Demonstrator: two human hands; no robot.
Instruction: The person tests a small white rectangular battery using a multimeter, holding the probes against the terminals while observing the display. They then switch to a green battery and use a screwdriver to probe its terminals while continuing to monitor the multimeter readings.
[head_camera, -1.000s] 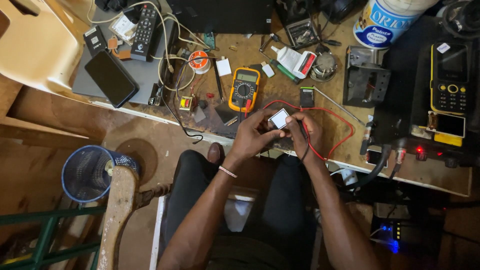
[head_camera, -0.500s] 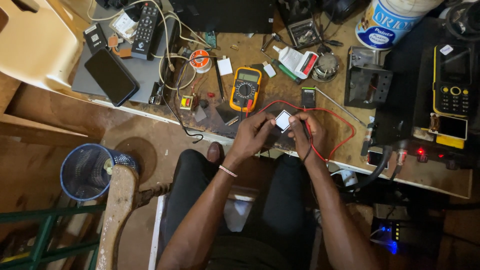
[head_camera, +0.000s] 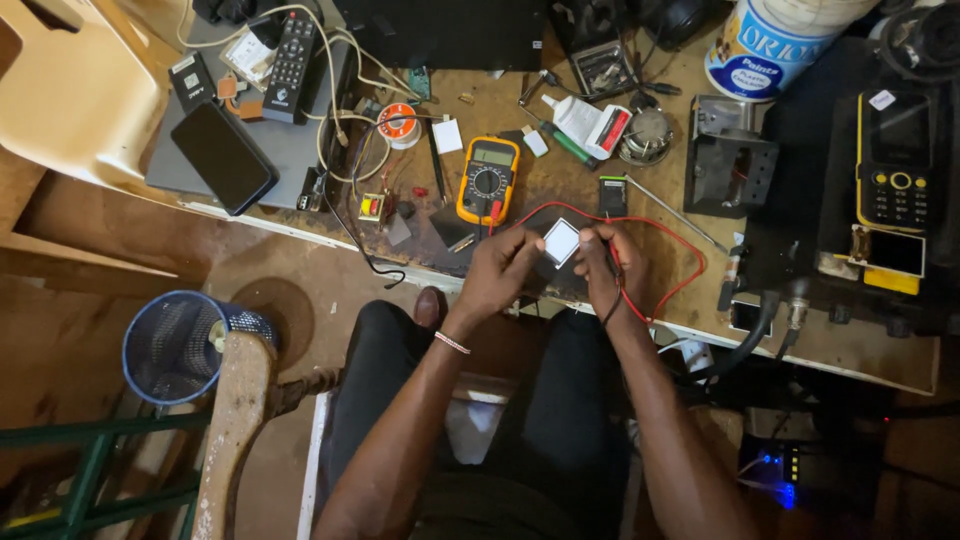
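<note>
Little has moved since a second ago: the small white square part (head_camera: 561, 242) still sits between both hands, now a touch higher over the bench's near edge. Left hand (head_camera: 497, 272) pinches its left side, fingers narrow; right hand (head_camera: 606, 262) grips the right side with the test leads (head_camera: 668, 228), the yellow multimeter (head_camera: 487, 180) just beyond

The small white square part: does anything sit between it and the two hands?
Nothing visible does. The left hand pinches the small white square part on one side and the right hand on the other, fingers directly on it. The red lead and a black lead run by the right hand, not between.
</note>
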